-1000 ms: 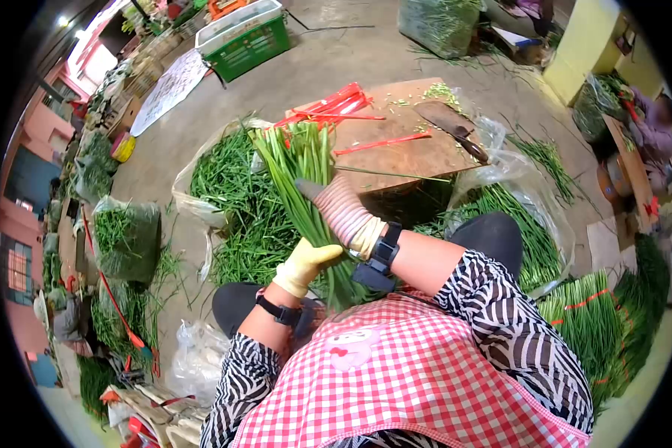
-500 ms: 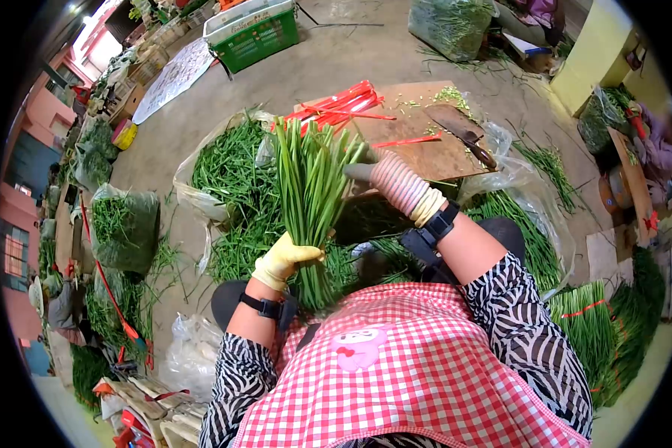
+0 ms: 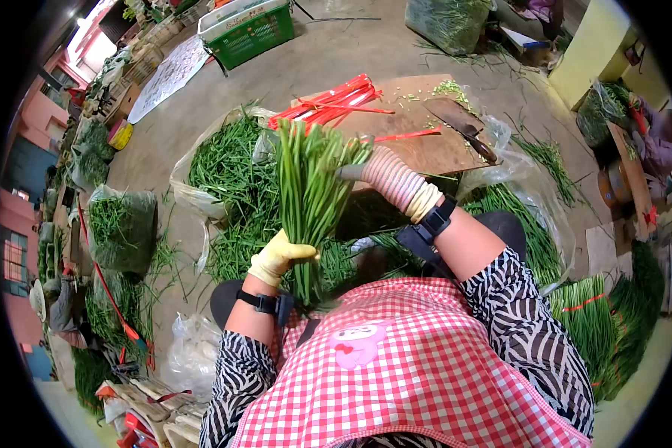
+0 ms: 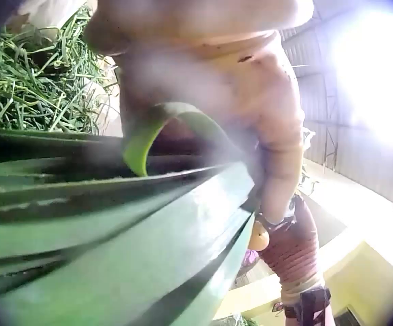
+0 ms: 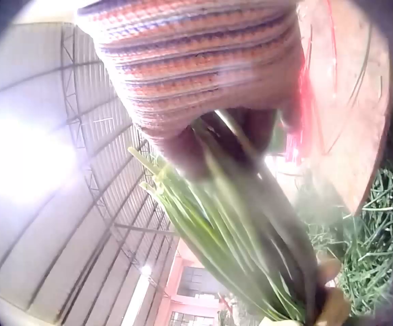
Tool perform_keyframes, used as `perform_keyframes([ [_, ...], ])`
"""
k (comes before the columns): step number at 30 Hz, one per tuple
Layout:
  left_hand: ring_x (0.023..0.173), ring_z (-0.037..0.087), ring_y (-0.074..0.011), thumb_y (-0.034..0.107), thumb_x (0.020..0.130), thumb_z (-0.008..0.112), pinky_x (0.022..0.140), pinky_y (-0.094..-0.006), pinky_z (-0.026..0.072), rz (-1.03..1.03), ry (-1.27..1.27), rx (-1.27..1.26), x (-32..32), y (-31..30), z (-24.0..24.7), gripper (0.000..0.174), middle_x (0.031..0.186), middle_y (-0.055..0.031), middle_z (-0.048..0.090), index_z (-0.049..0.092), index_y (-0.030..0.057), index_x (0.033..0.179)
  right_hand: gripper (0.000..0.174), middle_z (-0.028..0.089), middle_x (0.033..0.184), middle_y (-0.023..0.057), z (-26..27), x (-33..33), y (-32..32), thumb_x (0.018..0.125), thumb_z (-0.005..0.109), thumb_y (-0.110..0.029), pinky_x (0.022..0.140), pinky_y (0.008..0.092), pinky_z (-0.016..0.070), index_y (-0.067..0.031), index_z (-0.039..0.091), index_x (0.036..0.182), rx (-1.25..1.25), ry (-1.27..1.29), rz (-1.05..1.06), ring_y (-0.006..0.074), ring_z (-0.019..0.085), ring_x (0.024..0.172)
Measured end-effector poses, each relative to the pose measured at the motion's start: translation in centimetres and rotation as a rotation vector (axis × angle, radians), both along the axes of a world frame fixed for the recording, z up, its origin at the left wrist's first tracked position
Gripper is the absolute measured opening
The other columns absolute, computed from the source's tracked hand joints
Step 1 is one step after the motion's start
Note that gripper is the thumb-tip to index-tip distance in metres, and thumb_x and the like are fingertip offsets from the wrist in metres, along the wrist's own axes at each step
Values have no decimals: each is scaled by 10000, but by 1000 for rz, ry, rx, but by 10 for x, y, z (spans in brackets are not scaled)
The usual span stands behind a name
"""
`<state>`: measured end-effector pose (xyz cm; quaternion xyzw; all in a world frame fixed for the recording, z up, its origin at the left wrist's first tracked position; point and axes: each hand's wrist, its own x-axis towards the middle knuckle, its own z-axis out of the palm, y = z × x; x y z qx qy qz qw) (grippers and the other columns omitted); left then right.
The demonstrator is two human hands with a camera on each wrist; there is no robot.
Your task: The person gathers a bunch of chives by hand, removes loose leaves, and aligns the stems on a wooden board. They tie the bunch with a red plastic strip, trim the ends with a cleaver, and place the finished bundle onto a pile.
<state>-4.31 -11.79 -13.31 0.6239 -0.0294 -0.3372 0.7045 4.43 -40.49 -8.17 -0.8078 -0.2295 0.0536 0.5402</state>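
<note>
A thick bunch of garlic chives (image 3: 306, 194) stands upright in front of the apron, pale stalk ends up. Around its lower part, my left hand (image 3: 278, 257) in a yellow-cuffed glove grips it, thumb across the front. My right hand (image 3: 390, 178), in a striped glove with grey fingertips, is at the upper right of the bunch. In the right wrist view its fingers (image 5: 190, 153) curl round some stalks (image 5: 230, 217). Broad green leaves (image 4: 142, 238) fill the lower part of the left wrist view.
Behind the bunch, a wooden board (image 3: 396, 160) bears red ties (image 3: 332, 104), a cleaver (image 3: 459, 127) and chopped bits. Loose greens (image 3: 239, 160) fill a plastic bag at left. Tied bundles (image 3: 586, 321) lie at right. Farther off stands a green crate (image 3: 250, 37).
My right hand has moved from across the front of the bunch to its right side. The bunch has gone from leaning left to upright, while my left hand keeps its grip and has shifted left.
</note>
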Motion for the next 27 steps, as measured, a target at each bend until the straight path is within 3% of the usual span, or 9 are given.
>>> perform_keyframes([
  [3, 798, 666, -158, 42, 772, 722, 755, -278, 519, 102, -45, -77, -1, -2, -3, 370, 897, -55, 719, 691, -6, 1138, 330, 759, 1012, 107, 5, 0, -4, 881, 746, -264, 884, 356, 539, -32, 726, 1116, -49, 101, -88, 205, 701, 937],
  [8, 796, 688, -188, 66, 786, 690, 774, -301, 531, 95, -117, 1, -1, -2, -4, 311, 888, -86, 732, 695, -17, 1086, 338, 758, 1001, 100, -14, 6, -7, 840, 754, -213, 885, 355, 537, -45, 726, 1131, 97, 213, -163, 212, 699, 931],
  [11, 797, 687, -185, 61, 777, 710, 767, -299, 531, 76, -160, 22, -2, -3, -6, 317, 894, -84, 732, 695, -15, 1084, 405, 761, 1033, 113, -4, -2, -13, 819, 776, -240, 887, 360, 540, -52, 719, 1173, -5, 231, -253, 220, 702, 945],
  [12, 800, 687, -182, 43, 768, 720, 765, -301, 537, 134, -42, -56, -3, -5, -7, 330, 899, -82, 731, 695, -18, 1091, 448, 762, 1054, 127, -11, 1, -14, 807, 785, -255, 885, 370, 546, -47, 710, 1196, -54, 259, -302, 236, 707, 949],
  [19, 819, 693, -166, 38, 788, 759, 767, -302, 555, 118, -17, -44, -2, -3, -12, 400, 962, -65, 731, 681, -14, 1176, 500, 744, 955, 201, -10, -4, -20, 778, 753, -285, 846, 418, 558, -58, 700, 1220, -225, 163, -415, 315, 712, 889],
  [20, 819, 700, -170, 33, 794, 753, 767, -296, 566, 117, -22, -18, -2, -2, -12, 403, 960, -69, 732, 675, -14, 1187, 484, 735, 936, 213, -18, 2, -19, 787, 735, -274, 809, 417, 566, -54, 701, 1217, -357, 121, -452, 312, 713, 845],
  [23, 812, 702, -178, 23, 795, 750, 767, -294, 567, 62, -6, -61, 2, 3, -17, 405, 954, -78, 732, 671, -19, 1190, 439, 721, 907, 258, -12, -9, -22, 783, 707, -224, 823, 428, 561, -42, 711, 1182, -118, 110, -452, 393, 702, 862],
  [25, 780, 687, -188, 51, 781, 746, 755, -311, 550, 70, -8, -58, -1, 6, -16, 390, 919, -88, 725, 676, -24, 1158, 407, 738, 903, 216, -10, -5, -37, 815, 695, -195, 810, 409, 571, -85, 720, 1206, -242, 22, -585, 365, 710, 826],
  [27, 760, 675, -191, 89, 767, 745, 757, -320, 540, 33, -30, -28, -1, 13, -17, 393, 883, -86, 717, 682, -29, 1137, 398, 755, 906, 191, -12, 3, -76, 813, 716, -225, 809, 390, 574, -70, 731, 1179, -107, -37, -540, 320, 724, 824],
])
